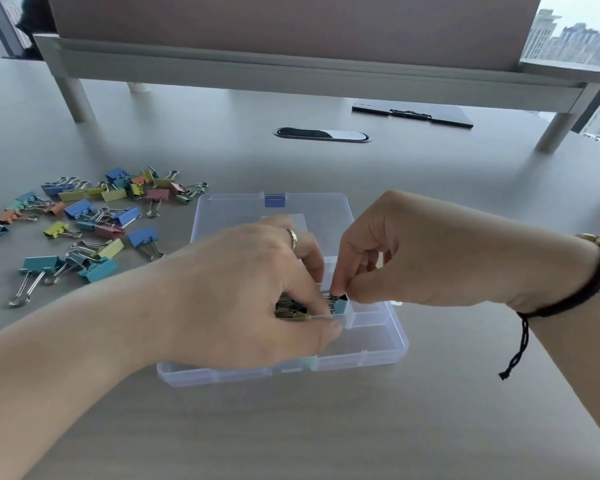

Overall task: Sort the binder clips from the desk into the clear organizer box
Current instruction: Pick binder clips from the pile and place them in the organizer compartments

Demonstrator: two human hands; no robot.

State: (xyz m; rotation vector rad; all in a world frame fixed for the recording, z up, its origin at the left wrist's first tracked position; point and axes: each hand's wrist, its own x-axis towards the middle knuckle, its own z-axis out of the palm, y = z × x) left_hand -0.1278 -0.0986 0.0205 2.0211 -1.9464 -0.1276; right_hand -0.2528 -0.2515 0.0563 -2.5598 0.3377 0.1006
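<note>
The left hand (pixel 253 299) hid most of the clear organizer box's (pixel 371 355) near-left compartments; only a few yellow-green clips (pixel 288 310) showed beneath its curled fingers, and whether it gripped them could not be told. The right hand (pixel 406 258), arched above the box, pinched a light-blue binder clip (pixel 340 303) over a middle compartment. Loose binder clips (pixel 94 216) lay scattered far-left on the tabletop (pixel 326 427), whose near side lay bare.

Clips (pixel 84 216) blue, teal, yellow-green, pink, orange; box (pixel 368 351) clear with blue latch (pixel 275 200); table (pixel 326 427) grey.
</note>
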